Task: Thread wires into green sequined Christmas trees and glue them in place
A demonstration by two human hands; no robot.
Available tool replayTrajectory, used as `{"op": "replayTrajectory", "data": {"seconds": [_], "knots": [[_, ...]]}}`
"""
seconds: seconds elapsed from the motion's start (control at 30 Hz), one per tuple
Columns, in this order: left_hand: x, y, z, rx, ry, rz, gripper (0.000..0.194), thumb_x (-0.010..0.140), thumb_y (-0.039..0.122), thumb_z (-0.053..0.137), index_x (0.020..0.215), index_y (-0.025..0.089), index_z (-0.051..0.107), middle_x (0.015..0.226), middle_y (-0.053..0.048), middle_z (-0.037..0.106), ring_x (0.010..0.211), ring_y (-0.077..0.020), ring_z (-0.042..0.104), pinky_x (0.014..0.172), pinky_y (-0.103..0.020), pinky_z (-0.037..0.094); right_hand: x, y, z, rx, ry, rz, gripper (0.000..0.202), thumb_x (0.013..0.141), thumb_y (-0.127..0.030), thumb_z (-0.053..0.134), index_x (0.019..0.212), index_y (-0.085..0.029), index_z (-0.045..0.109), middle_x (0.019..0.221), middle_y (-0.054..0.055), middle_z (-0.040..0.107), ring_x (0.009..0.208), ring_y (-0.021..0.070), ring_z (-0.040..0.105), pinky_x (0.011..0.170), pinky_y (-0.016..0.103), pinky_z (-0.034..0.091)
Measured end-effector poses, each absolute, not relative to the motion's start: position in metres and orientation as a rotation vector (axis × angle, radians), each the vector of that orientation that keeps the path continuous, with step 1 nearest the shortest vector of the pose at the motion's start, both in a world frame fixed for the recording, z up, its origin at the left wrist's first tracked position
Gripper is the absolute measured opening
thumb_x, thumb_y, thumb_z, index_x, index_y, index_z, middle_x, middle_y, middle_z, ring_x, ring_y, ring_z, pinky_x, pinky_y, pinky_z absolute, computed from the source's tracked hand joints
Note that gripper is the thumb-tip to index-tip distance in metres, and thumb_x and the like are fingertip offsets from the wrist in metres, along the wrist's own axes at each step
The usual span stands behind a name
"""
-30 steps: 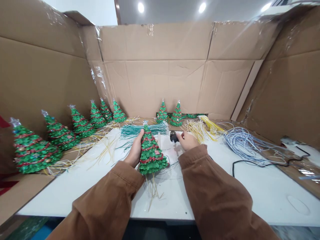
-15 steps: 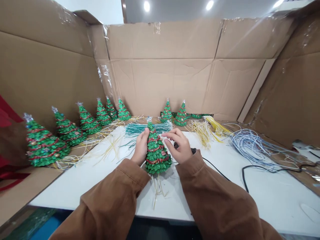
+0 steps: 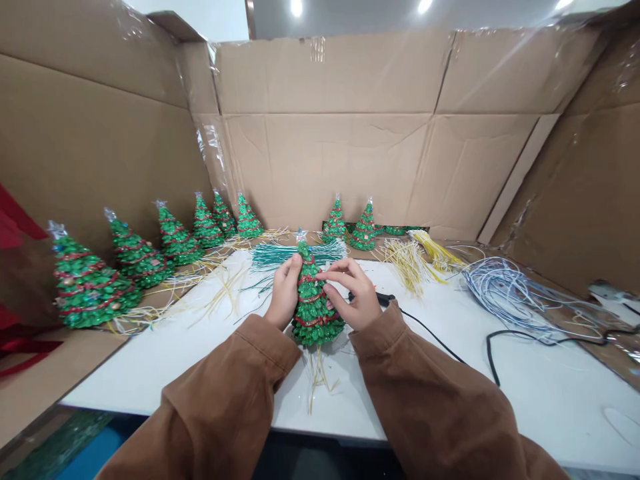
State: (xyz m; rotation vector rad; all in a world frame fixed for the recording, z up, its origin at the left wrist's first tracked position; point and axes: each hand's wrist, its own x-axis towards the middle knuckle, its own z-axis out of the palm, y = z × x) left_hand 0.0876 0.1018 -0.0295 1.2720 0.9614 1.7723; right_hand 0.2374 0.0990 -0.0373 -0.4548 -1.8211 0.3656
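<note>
A small green Christmas tree (image 3: 313,313) with red garland and a clear star on top stands nearly upright at the middle of the white board, pale wires trailing from its base. My left hand (image 3: 285,292) is closed round its left side. My right hand (image 3: 353,293) is at its right side, thumb and index finger bent towards the garland and touching the tree; whether a small piece lies between the fingertips is too small to tell. Behind the tree lies a bundle of green wires (image 3: 273,256) with white ends.
Several similar trees (image 3: 90,287) line the left edge, and two more (image 3: 364,230) stand at the back. Yellow and white wires (image 3: 403,263), a blue-white wire coil (image 3: 495,287) and a black cable (image 3: 490,360) lie right. Cardboard walls (image 3: 330,153) surround the white board (image 3: 165,360).
My right hand has moved slightly left, its thumb and fingers now against the tree. My left hand still holds the tree. The whole view has shifted slightly.
</note>
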Motion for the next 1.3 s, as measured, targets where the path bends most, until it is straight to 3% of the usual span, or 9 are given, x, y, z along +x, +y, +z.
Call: {"op": "replayTrajectory", "data": {"seconds": [0.63,1.0,1.1,1.3], "knots": [[0.0857,0.1035,-0.0304,1.257,0.97,1.786,0.045,0.074,0.06,0.058,0.062,0.016,0.054,0.061,0.002,0.052,0.056,-0.0096,0.043,0.054,-0.022,0.036,0.2375,0.0991,-0.037,-0.419,-1.82,0.312,0.019,0.082,-0.019,0.055,0.095,-0.024,0.069,0.095,0.008,0.052,0.089,0.0209,0.056,0.066,0.038,0.054],[0.0845,0.105,-0.0312,1.263,0.979,1.801,0.044,0.075,0.059,0.057,0.062,0.016,0.054,0.061,0.002,0.051,0.056,-0.0095,0.042,0.055,-0.022,0.037,0.2383,0.0968,-0.0331,-0.414,-1.797,0.267,0.009,0.079,-0.017,0.058,0.08,-0.02,0.066,0.091,0.007,0.052,0.087,0.0201,0.056,0.071,0.037,0.05],[0.0851,0.1042,-0.0305,1.275,0.987,1.796,0.044,0.075,0.058,0.057,0.062,0.016,0.054,0.06,0.003,0.051,0.055,-0.0094,0.042,0.054,-0.022,0.037,0.2383,0.0966,-0.0311,-0.417,-1.796,0.263,0.004,0.077,-0.02,0.063,0.073,-0.02,0.062,0.088,0.006,0.052,0.085,0.0191,0.056,0.075,0.037,0.048],[0.0882,0.0996,-0.0263,1.269,0.982,1.799,0.047,0.073,0.061,0.058,0.058,0.017,0.05,0.053,0.003,0.049,0.049,-0.0096,0.041,0.049,-0.023,0.034,0.2385,0.0991,-0.0313,-0.426,-1.75,0.287,0.016,0.077,-0.029,0.068,0.068,-0.02,0.057,0.081,0.003,0.051,0.078,0.0171,0.055,0.072,0.034,0.047]]}}
